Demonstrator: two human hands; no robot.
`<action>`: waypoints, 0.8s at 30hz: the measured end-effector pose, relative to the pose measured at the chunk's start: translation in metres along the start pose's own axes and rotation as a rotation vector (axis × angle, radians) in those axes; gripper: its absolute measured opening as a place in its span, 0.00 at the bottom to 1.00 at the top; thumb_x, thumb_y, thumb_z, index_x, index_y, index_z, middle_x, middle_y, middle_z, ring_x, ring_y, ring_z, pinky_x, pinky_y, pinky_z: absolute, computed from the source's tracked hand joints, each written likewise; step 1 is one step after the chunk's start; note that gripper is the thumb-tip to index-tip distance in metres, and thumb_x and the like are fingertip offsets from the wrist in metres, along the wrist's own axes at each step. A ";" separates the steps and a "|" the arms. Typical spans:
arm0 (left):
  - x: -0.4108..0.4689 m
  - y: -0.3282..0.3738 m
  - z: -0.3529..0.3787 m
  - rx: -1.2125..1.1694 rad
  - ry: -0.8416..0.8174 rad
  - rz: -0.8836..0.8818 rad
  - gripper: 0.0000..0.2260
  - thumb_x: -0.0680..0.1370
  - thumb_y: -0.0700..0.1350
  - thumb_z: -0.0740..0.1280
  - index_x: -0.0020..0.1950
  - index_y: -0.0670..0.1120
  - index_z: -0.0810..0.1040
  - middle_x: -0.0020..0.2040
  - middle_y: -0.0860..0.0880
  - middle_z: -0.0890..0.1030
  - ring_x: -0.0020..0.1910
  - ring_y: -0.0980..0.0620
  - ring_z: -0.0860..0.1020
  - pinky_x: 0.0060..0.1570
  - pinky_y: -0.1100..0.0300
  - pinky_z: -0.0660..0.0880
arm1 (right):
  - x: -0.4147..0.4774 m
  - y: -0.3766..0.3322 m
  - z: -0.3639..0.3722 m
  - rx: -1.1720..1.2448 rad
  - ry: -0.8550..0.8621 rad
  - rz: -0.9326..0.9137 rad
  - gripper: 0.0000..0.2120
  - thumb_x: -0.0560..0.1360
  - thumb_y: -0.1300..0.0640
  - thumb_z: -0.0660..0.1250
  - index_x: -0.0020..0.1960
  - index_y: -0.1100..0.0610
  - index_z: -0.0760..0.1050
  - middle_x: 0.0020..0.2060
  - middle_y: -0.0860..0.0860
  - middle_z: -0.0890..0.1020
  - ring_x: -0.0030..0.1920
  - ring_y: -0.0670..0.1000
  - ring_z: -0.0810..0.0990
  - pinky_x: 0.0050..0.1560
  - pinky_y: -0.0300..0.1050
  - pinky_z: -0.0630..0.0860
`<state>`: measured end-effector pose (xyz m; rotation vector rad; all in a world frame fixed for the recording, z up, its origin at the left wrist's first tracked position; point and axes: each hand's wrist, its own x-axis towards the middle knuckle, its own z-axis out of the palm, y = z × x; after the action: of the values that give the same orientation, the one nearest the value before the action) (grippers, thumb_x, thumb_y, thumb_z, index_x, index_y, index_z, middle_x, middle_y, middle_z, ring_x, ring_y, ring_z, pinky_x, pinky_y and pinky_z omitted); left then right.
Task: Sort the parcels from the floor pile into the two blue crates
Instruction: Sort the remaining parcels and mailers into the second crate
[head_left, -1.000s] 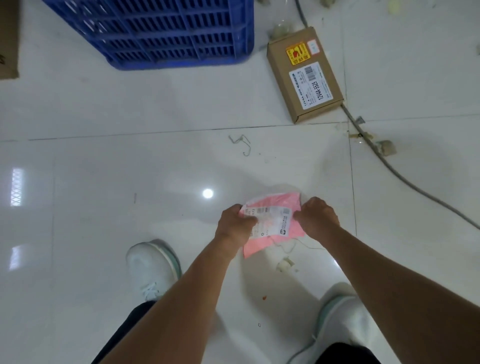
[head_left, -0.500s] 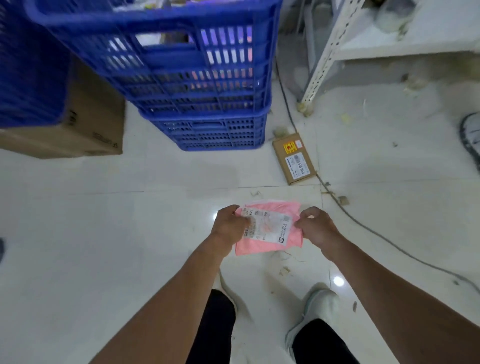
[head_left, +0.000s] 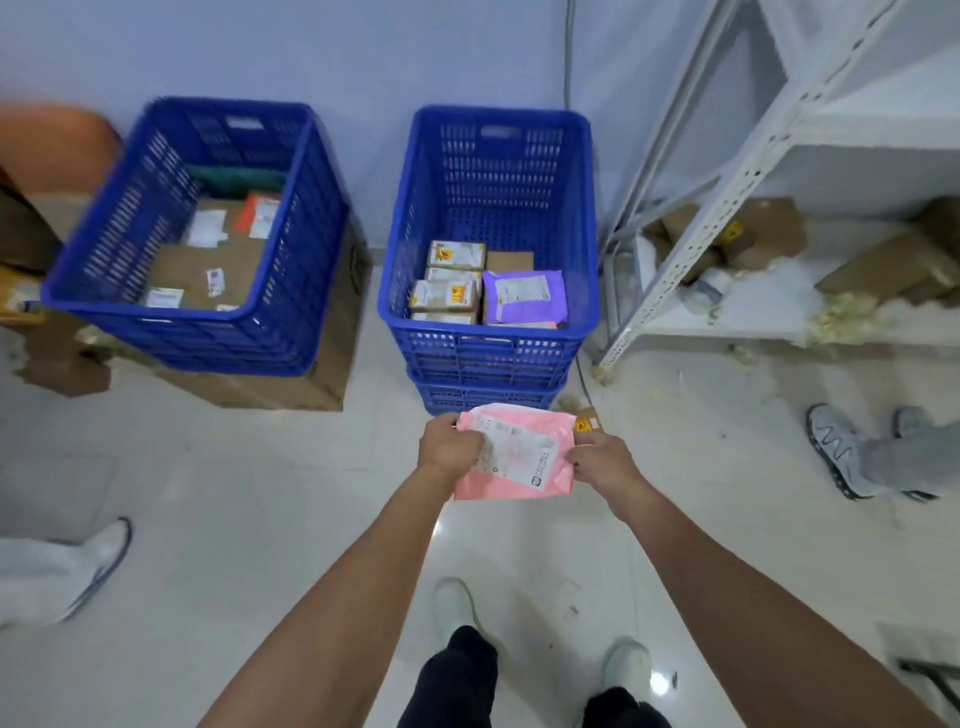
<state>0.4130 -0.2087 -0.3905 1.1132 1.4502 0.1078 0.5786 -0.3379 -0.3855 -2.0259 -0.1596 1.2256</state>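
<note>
Left hand (head_left: 451, 446) and right hand (head_left: 602, 460) grasp the pink parcel (head_left: 514, 467) by opposite edges, just before the right blue crate (head_left: 488, 343).

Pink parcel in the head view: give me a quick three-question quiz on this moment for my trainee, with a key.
1. True or false: the pink parcel is held by one hand only.
2. Which crate holds the purple parcel? A) the left crate B) the right crate C) neither
3. Fill in: the left crate rests on a ____.

Key:
1. False: the left hand grips its left edge and the right hand its right edge.
2. B.
3. Cardboard box.
</note>
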 end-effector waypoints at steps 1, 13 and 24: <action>-0.005 0.005 -0.014 -0.007 0.017 0.012 0.12 0.64 0.42 0.67 0.46 0.49 0.81 0.47 0.47 0.85 0.47 0.43 0.84 0.52 0.44 0.82 | -0.010 -0.013 0.006 -0.005 -0.007 -0.025 0.11 0.72 0.71 0.63 0.44 0.60 0.81 0.34 0.52 0.82 0.34 0.51 0.80 0.36 0.41 0.78; -0.035 0.065 -0.101 0.010 0.179 0.123 0.04 0.75 0.39 0.65 0.49 0.45 0.77 0.48 0.46 0.82 0.49 0.45 0.82 0.48 0.52 0.81 | -0.045 -0.109 0.042 0.079 -0.024 -0.116 0.07 0.73 0.71 0.63 0.43 0.62 0.78 0.38 0.59 0.80 0.34 0.53 0.77 0.31 0.39 0.75; 0.036 0.159 -0.081 0.002 0.103 0.167 0.05 0.80 0.40 0.67 0.46 0.44 0.81 0.48 0.45 0.84 0.48 0.46 0.84 0.49 0.48 0.83 | 0.046 -0.197 0.002 0.090 -0.009 -0.116 0.11 0.76 0.67 0.64 0.56 0.68 0.79 0.51 0.62 0.84 0.47 0.56 0.84 0.39 0.44 0.81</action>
<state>0.4419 -0.0569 -0.2932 1.2451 1.4459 0.2847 0.6523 -0.1755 -0.2899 -1.9074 -0.2192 1.1495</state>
